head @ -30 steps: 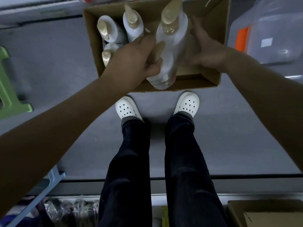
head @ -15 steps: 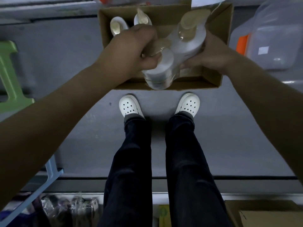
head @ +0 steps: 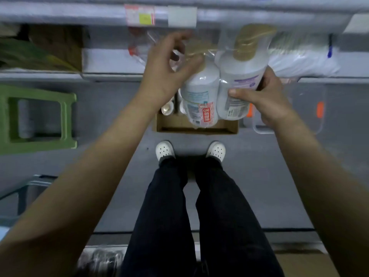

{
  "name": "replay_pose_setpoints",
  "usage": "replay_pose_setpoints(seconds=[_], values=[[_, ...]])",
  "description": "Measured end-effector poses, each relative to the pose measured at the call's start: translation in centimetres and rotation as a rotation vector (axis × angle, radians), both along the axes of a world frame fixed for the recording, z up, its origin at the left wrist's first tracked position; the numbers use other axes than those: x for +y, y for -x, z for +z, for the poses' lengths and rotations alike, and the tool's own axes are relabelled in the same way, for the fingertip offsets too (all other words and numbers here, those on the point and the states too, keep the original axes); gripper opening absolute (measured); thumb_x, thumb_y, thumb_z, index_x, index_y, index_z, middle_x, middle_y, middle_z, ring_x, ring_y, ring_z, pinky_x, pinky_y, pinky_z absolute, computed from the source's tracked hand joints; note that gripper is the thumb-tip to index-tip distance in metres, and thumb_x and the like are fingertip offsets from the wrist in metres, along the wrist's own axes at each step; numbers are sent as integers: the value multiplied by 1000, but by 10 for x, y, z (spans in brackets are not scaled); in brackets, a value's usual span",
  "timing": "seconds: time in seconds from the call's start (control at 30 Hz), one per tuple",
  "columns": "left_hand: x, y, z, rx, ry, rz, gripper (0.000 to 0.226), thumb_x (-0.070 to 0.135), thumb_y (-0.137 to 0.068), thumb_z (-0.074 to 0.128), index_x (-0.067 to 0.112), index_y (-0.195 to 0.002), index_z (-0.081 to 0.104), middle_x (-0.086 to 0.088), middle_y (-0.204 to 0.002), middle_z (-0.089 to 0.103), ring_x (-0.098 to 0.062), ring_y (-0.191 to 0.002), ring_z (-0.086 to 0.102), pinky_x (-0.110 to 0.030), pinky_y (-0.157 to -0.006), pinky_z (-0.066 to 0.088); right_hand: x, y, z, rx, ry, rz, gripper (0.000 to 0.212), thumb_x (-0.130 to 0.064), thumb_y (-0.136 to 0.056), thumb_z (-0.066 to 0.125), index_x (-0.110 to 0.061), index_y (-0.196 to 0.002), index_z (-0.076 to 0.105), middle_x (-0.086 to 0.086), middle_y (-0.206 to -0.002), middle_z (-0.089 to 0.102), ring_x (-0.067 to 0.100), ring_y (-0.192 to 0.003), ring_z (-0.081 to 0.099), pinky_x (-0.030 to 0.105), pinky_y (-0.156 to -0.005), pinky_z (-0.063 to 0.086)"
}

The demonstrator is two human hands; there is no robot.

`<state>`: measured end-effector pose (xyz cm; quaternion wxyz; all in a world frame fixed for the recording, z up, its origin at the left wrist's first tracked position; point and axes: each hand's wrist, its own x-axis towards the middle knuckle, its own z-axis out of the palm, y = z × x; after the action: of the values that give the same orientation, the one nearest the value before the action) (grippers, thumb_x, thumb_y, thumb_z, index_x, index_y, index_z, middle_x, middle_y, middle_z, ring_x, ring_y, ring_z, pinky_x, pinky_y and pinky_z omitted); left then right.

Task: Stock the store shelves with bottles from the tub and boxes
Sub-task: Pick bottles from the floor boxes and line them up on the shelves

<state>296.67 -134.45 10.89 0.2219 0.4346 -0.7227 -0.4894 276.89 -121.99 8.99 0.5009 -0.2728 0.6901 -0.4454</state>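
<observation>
Grey floor [head: 279, 176] fills most of my feed, with store shelves [head: 99, 17] running across the top and a price tag [head: 139, 16] on the upper shelf edge; the picture is smeared up there, so I cannot read the tag. Both hands are raised in front of the shelves. The right hand [head: 267, 98] is clamped on the purple-label bottle [head: 239, 76]; its thumb lies across the front and its fingers [head: 268, 76] wrap behind the far side. Touching that bottle, on the side toward the left hand, is the red-sticker bottle [head: 199, 92]; both are white with gold pump tops and stand roughly upright, side by side, with glossy clear film showing around their necks. The left hand [head: 165, 66] sits at the neck of the red-sticker bottle; its fingers [head: 177, 40] are curled and apart around the gold pump, but through the blur I cannot tell whether they grip it. Directly below both sets of fingers a cardboard box [head: 197, 128] rests on the floor, with the gold cap of a boxed bottle [head: 167, 109] visible inside; beyond the right fingers stands a clear tub [head: 307, 108] with orange latches; well beyond the left fingers is a green stool [head: 67, 116]. White shoes [head: 164, 149] stand just short of the box.
</observation>
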Motion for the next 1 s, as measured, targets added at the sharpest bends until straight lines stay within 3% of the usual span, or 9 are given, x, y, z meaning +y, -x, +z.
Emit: replay_pose_setpoints(seconds=[0.07, 0.13, 0.27, 0.5, 0.63, 0.73, 0.77, 0.87, 1.0], values=[[-1, -5, 54, 72, -149, -51, 47, 45, -78, 67, 30, -119, 52, 15, -109, 60, 5, -98, 57, -19, -88, 45, 1, -8, 58, 12, 50, -22, 58, -13, -55, 91, -20, -104, 59, -9, -93, 75, 9, -91, 70, 24, -78, 54], [-5, -9, 97, 104, -276, -139, 36, 30, -81, 74, 30, -112, 55, 19, -101, 63, 13, -89, 59, -18, -87, 45, 1, -13, 101, 19, 90, -20, 54, -21, -55, 86, -19, -103, 62, -7, -95, 75, 9, -92, 70, 23, -77, 54], [-3, -20, 190, 158, -205, -250, 32, 29, -76, 75, 31, -107, 66, 18, -102, 70, 4, -97, 64, -14, -85, 47, 1, -21, 179, 20, 206, -36, 49, -24, -57, 83, -21, -102, 63, -11, -92, 75, 5, -89, 70, 19, -74, 53], [7, -7, 290, 275, 11, 32, 14, 31, -86, 71, 28, -99, 73, 15, -92, 73, 4, -86, 67, -16, -77, 50, -18, -27, 270, 62, 405, -45, 43, -25, -69, 77, -24, -110, 62, -10, -99, 75, 5, -92, 69, 22, -76, 53], [5, 6, 328, 327, 65, 231, 29, 44, -74, 75, 16, -83, 74, 0, -85, 76, -18, -86, 71, -40, -83, 57, -33, -33, 306, 64, 487, -39, 33, -25, -88, 68, -23, -120, 59, -7, -110, 72, 8, -102, 68, 23, -82, 54], [5, 16, 350, 363, 33, 377, 28, 40, -80, 75, 15, -72, 66, -5, -78, 73, -25, -81, 71, -41, -76, 56, -37, -50, 324, 266, 502, -74, 18, -30, -95, 60, -31, -113, 54, -9, -113, 64, -3, -97, 62, 19, -85, 49], [4, 18, 353, 355, 34, 409, 31, 42, -80, 74, 14, -71, 65, -5, -75, 72, -24, -78, 70, -38, -72, 56, -36, -56, 323, 388, 471, -99, 25, -37, -94, 60, -32, -117, 52, -6, -120, 59, 0, -105, 58, 25, -94, 46], [2, 24, 370, 366, 72, 458, 38, 51, -73, 74, 14, -71, 66, -3, -74, 72, -23, -77, 70, -38, -73, 56, -23, -68, 321, 648, 413, -40, 82, -61, -76, 61, -28, -147, 35, -1, -150, 33, 18, -138, 30, 33, -115, 24], [4, 35, 393, 324, 55, 480, 38, 51, -72, 74, 15, -76, 65, -3, -80, 72, -24, -82, 70, -39, -81, 57, -19, -82, 314, 696, 437, 108, 115, -45, -69, 81, -21, -155, 9, -9, -157, 8, 12, -142, 17, 25, -113, 19]])
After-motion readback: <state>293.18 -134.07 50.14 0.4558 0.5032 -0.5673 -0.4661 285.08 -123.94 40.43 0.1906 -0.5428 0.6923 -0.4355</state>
